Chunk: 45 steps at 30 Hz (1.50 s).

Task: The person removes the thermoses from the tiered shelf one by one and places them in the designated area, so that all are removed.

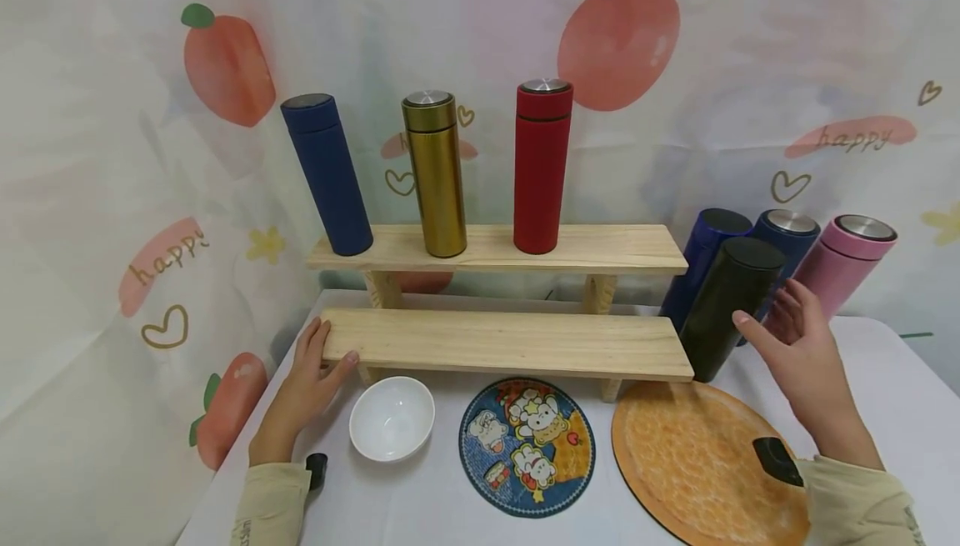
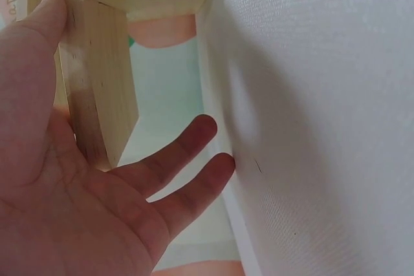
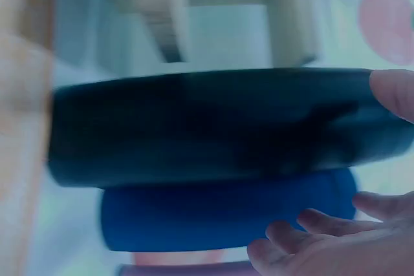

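My left hand (image 1: 309, 379) grips the left end of the lower board of a two-tier wooden shelf (image 1: 510, 339); in the left wrist view two fingers (image 2: 187, 185) stretch out below the board. My right hand (image 1: 806, 363) is beside a black thermos bottle (image 1: 723, 313), thumb at its side and fingers spread, not closed round it. Behind the black bottle stand a blue bottle (image 1: 693, 258), a navy bottle (image 1: 787, 233) and a pink bottle (image 1: 843, 267). In the right wrist view the black bottle (image 3: 207, 130) covers part of a blue one (image 3: 220, 218).
Along the upper board stand a navy bottle (image 1: 330, 179), a gold bottle (image 1: 437, 179) and a red bottle (image 1: 542, 171). In front of the shelf lie a white bowl (image 1: 392, 419), a round cartoon mat (image 1: 527, 448) and a round orange-brown board (image 1: 697, 463). A patterned cloth (image 1: 480, 12) hangs behind.
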### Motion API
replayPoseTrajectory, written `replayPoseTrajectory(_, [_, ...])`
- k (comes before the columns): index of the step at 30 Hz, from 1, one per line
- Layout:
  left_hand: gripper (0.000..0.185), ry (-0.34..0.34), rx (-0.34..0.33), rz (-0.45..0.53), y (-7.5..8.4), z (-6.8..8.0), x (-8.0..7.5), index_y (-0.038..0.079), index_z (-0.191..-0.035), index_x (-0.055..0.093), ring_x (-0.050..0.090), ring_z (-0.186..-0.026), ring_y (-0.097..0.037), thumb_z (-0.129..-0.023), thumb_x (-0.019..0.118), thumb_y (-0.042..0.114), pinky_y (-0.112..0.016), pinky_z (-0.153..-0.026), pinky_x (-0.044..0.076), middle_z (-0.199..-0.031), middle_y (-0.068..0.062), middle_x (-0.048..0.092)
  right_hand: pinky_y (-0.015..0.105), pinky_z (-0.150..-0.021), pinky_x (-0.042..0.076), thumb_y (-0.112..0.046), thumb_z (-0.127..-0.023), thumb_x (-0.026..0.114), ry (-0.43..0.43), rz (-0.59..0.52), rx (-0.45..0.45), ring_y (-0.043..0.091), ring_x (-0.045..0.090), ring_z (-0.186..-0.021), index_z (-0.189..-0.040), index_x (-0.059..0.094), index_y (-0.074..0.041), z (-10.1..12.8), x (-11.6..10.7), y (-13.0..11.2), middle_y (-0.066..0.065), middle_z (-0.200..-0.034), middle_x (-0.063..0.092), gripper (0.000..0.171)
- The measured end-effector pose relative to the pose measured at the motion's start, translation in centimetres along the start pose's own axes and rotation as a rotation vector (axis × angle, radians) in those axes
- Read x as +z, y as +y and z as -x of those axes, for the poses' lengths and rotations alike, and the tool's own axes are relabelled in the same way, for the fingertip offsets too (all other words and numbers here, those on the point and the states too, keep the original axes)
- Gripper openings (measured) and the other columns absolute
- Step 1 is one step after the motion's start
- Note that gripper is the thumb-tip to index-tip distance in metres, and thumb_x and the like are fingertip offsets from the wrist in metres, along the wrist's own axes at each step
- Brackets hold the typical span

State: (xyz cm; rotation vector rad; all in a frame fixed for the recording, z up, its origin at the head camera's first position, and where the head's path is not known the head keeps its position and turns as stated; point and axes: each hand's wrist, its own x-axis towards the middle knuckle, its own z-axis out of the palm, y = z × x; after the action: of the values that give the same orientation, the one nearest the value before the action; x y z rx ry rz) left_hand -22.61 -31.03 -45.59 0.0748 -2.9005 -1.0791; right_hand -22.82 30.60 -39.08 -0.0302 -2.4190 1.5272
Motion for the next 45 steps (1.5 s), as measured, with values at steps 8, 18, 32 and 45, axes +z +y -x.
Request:
replayPoseTrajectory(8, [0.1, 0.006, -0.009, 0.0, -0.1, 0.0, -0.2, 0.004, -0.171, 0.005, 0.011, -0.159, -0.052, -0.107, 0.054, 0.062, -0.071, -0.121, 0.02, -0.178, -0.018, -0.008, 0.009, -0.115, 0.021, -0.021, -0.109, 0.061, 0.07, -0.008, -0.118, 0.02, 0.015, -0.163, -0.173, 0.011, -0.025, 1.2, -0.7, -3.3, 0.006, -0.179, 0.014, 0.081])
replayPoseTrajectory(18, [0.1, 0.017, 0.006, 0.026, -0.1, -0.4, 0.3, 0.004, -0.171, 0.007, 0.01, -0.16, -0.05, -0.106, 0.056, 0.061, -0.07, -0.122, 0.019, -0.178, -0.018, -0.005, 0.014, -0.12, 0.014, -0.017, -0.108, 0.061, 0.131, -0.044, -0.161, 0.015, 0.006, -0.163, -0.173, 0.011, -0.019, 1.7, 0.7, -5.8, 0.005, -0.18, 0.006, 0.082])
replayPoseTrajectory(32, [0.099, 0.018, 0.007, 0.029, 0.0, -0.2, 0.3, 0.004, -0.171, 0.008, 0.011, -0.16, -0.05, -0.107, 0.057, 0.06, -0.069, -0.122, 0.02, -0.178, -0.017, -0.005, 0.025, -0.127, 0.005, -0.01, -0.102, 0.062, 0.205, -0.06, -0.318, 0.015, 0.007, -0.163, -0.171, 0.02, -0.01, 0.1, 2.9, -9.1, 0.008, -0.177, 0.015, 0.081])
replayPoseTrajectory(45, [0.095, 0.023, 0.014, 0.034, 0.2, 0.0, 0.2, 0.003, -0.171, 0.009, 0.012, -0.161, -0.048, -0.108, 0.057, 0.056, -0.068, -0.123, 0.02, -0.178, -0.017, -0.004, 0.021, -0.126, 0.006, -0.018, -0.109, 0.061, -0.033, -0.283, -0.251, 0.017, -0.004, -0.163, -0.174, 0.008, -0.021, -2.1, 5.3, -12.1, -0.002, -0.18, -0.001, 0.084])
